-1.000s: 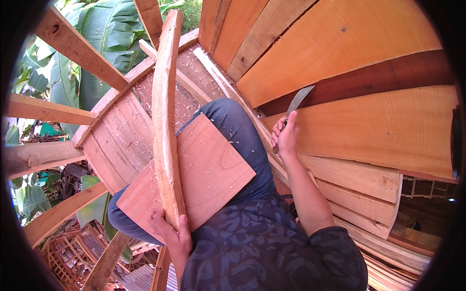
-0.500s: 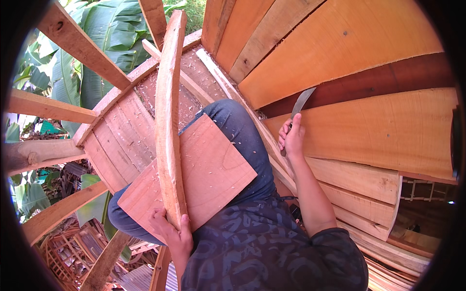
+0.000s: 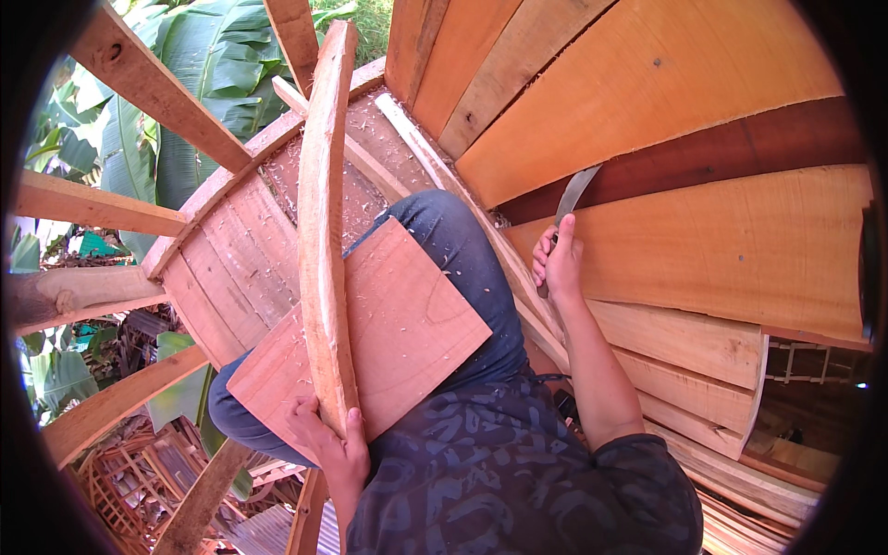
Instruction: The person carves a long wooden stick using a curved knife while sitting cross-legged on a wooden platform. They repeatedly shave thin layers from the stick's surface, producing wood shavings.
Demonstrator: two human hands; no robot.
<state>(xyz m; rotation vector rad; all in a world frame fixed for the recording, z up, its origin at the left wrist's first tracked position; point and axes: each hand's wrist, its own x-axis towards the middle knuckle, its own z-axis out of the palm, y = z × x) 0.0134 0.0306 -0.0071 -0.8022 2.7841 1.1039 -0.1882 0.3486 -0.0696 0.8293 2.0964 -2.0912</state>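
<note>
Left grip [image 3: 331,444] closed round the near end of a long, slightly bowed, tan wooden bar [image 3: 324,203], which slants away over a flat, reddish-brown wooden board [image 3: 412,324] across blue jeans [image 3: 462,240]. Right grip [image 3: 561,263] wrapped on the handle of a curved, grey metal knife [image 3: 577,191], raised right of the bar, well apart from it. I see the handle swung slightly rightward since a second ago; left grip unchanged. Beyond: orange-brown plank wall [image 3: 638,106], big green leaves [image 3: 199,88].

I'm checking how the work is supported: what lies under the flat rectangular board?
Legs in blue jeans show past the edges of the flat board, which seems to rest on them. Whatever lies beneath its middle is covered.
</note>
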